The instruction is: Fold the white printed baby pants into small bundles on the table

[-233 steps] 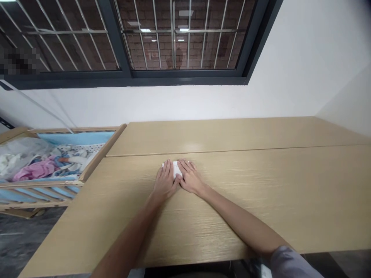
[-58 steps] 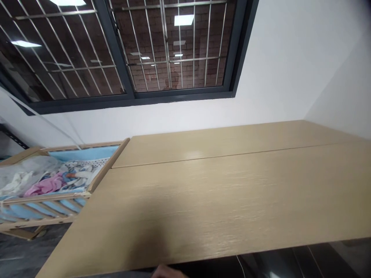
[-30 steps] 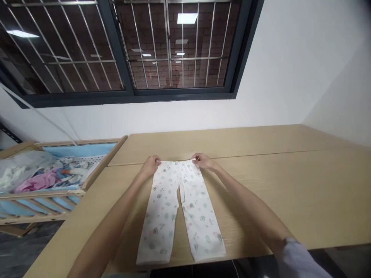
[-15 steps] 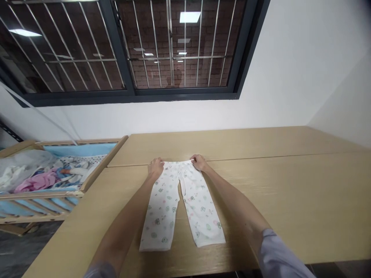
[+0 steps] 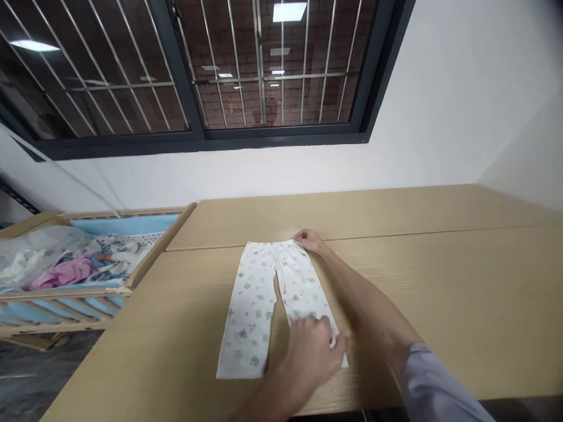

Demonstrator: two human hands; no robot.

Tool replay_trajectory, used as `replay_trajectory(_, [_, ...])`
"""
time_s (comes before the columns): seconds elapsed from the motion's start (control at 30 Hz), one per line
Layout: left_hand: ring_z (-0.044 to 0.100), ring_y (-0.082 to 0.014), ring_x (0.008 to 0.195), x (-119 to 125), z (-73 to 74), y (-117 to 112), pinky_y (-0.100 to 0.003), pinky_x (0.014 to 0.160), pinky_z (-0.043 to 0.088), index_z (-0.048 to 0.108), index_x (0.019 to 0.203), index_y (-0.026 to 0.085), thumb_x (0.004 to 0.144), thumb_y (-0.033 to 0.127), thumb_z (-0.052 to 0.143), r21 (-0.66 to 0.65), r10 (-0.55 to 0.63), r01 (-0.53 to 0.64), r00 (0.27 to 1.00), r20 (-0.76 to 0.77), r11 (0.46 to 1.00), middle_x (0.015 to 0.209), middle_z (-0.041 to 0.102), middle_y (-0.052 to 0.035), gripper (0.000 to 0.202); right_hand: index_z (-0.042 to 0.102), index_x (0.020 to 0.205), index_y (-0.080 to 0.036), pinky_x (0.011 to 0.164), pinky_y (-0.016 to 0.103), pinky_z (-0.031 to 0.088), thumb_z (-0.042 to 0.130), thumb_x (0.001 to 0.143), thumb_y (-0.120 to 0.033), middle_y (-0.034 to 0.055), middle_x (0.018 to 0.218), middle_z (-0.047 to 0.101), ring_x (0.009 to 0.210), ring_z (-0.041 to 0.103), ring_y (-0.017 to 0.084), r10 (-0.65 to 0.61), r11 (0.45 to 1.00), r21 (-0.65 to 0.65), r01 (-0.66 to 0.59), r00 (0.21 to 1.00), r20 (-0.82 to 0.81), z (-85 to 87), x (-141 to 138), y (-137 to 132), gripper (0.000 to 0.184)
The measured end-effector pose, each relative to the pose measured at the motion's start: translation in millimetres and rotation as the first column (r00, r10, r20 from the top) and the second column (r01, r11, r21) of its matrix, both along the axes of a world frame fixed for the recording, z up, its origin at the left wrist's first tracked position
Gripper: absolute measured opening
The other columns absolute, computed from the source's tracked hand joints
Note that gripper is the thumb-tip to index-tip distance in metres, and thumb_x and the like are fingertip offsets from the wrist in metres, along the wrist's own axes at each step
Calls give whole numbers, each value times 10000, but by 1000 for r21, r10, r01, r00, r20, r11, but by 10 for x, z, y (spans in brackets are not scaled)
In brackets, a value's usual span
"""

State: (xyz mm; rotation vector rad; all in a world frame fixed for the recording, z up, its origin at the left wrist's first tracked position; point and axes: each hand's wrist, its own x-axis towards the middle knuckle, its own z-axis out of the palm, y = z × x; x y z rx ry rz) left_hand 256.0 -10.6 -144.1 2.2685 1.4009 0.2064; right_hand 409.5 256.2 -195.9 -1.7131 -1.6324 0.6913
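A pair of small white baby trousers (image 5: pixel 251 310) with a green, pink and grey print lies spread flat on the wooden table, waistband toward the wall. My right hand (image 5: pixel 309 240) pinches the right corner of the waistband. Blurred by motion, my left hand (image 5: pixel 314 351) is over the lower part of the right trouser leg and hides much of it. Its fingers look curled, but whether they touch or grip the cloth cannot be made out.
The pale wooden table (image 5: pixel 440 293) has a seam running across it. At the left stands a wooden cot (image 5: pixel 149 252) with blue lining, holding a heap of clothes (image 5: pixel 65 272) and a clear plastic bag (image 5: pixel 41 243). A barred window (image 5: pixel 277 138) is above the table.
My left hand has let go of the left waistband corner and moved down and right over the right trouser leg. My right hand keeps its place at the waistband.
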Motion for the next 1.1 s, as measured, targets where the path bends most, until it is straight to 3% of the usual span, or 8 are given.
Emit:
replay_trajectory(0.1, [673,-380,908,148,-169,-193,-516,785,484,714,953,175,901,650,436,-91,-19,14,998,-58,996,934,723,-187,553,697,839,-180,790,258,454,713,779,-342,21,808,711,836,627,173,20,999,-34,-19,1000,15,51,7,-32,173])
replay_trajectory(0.2, [673,-394,944,196,-241,-202,-521,781,491,702,1026,156,919,515,436,-102,-61,54,996,-70,993,985,721,-203,459,683,845,-183,788,249,451,717,770,-308,18,812,705,828,625,163,26,998,-55,-24,999,27,103,-13,-64,150])
replay_trajectory(0.37, [697,-345,873,83,-129,-160,-457,769,482,724,906,174,894,331,447,-54,-53,49,995,-81,997,896,736,-172,319,657,847,-160,724,229,445,731,752,-222,31,815,697,768,616,147,45,997,-59,-43,999,27,247,-76,-98,135])
replay_trajectory(0.57, [644,-210,628,-501,192,-186,-332,596,374,588,662,241,931,385,437,-27,169,-167,981,97,986,656,682,-39,341,641,954,-144,601,210,419,738,754,-186,38,840,700,683,611,127,96,995,-32,-95,995,28,619,-359,-5,226])
replay_trajectory(0.73, [613,-183,597,-1158,240,-314,-299,590,336,453,584,235,931,415,429,-38,409,-407,906,113,913,574,620,-3,391,642,971,-153,631,207,431,744,754,-217,28,838,704,701,614,122,132,991,-5,-132,989,71,840,-911,126,248])
replay_trajectory(0.9, [657,-200,678,-1619,146,-446,-291,588,298,542,639,229,962,363,439,-74,543,-547,837,-69,834,659,671,-14,365,644,997,-180,660,218,440,711,756,-214,59,997,702,829,639,158,114,993,-13,-114,978,173,742,-1525,165,253])
replay_trajectory(1.0, [690,-239,774,-1764,89,-476,-302,604,283,620,729,228,979,342,450,-64,579,-598,793,-188,799,763,724,-34,323,646,998,-189,673,249,449,688,755,-181,89,1048,699,907,656,207,94,995,-41,-87,966,240,592,-1786,158,246])
replay_trajectory(1.1, [704,-262,825,-1823,38,-483,-308,612,292,658,797,230,986,335,450,-46,580,-603,783,-226,797,826,746,-44,300,652,981,-185,662,268,452,681,764,-172,103,1009,714,914,674,238,97,994,-71,-80,952,289,468,-1925,154,219])
